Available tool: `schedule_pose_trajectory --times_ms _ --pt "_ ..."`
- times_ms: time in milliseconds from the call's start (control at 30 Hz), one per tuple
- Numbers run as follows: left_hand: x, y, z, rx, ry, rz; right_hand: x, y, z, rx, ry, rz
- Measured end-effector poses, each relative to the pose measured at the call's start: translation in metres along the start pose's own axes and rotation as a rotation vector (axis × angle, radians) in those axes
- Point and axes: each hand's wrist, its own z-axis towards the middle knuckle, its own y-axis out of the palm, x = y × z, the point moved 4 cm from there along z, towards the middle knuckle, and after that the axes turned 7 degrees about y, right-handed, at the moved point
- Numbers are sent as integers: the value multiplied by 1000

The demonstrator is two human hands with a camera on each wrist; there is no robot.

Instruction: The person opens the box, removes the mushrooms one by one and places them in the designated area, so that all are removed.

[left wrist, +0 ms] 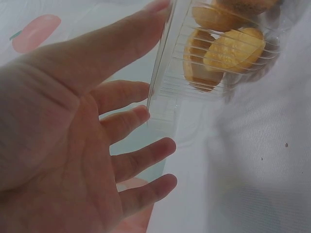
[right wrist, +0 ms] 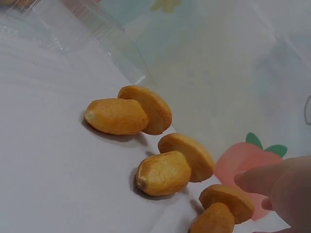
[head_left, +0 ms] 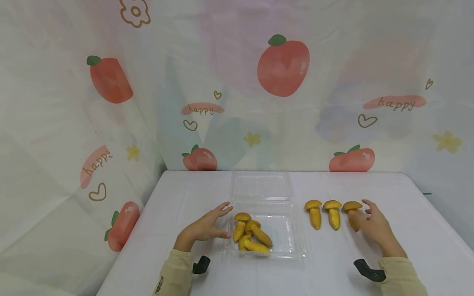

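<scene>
Several yellow-brown mushrooms (head_left: 261, 236) lie in the left part of an open clear plastic box (head_left: 286, 234). My left hand (head_left: 201, 228) is at the box's left side, fingers spread; in the left wrist view the thumb and fingertips of the hand (left wrist: 97, 126) reach the box wall (left wrist: 165, 58). Three more mushrooms stand in a row right of the box: a left one (head_left: 315, 217), a middle one (head_left: 333, 216) and a right one (head_left: 352, 206). My right hand (head_left: 377, 230) is at the right one, its fingers relaxed around it; whether they touch is unclear.
The box's clear lid (head_left: 262, 187) lies folded back toward the rear edge of the white table (head_left: 207, 185). A patterned cloth (head_left: 237, 82) hangs behind and to the left. Black straps or mounts (head_left: 201, 265) show at both wrists.
</scene>
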Motion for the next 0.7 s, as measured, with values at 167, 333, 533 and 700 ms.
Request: schedule_pose_trajectory --times_ms 167,333,533,700 --pt "1 0 0 -4 1 6 -6 -6 -4 59 2 -18" --pt "2 0 0 -7 10 18 -11 -8 -7 124 -19 -25" --pt "3 0 -2 -23 20 20 -27 -10 -16 159 -73 -30" --pt "2 0 -2 -38 20 18 -41 -5 -21 155 -135 -20"
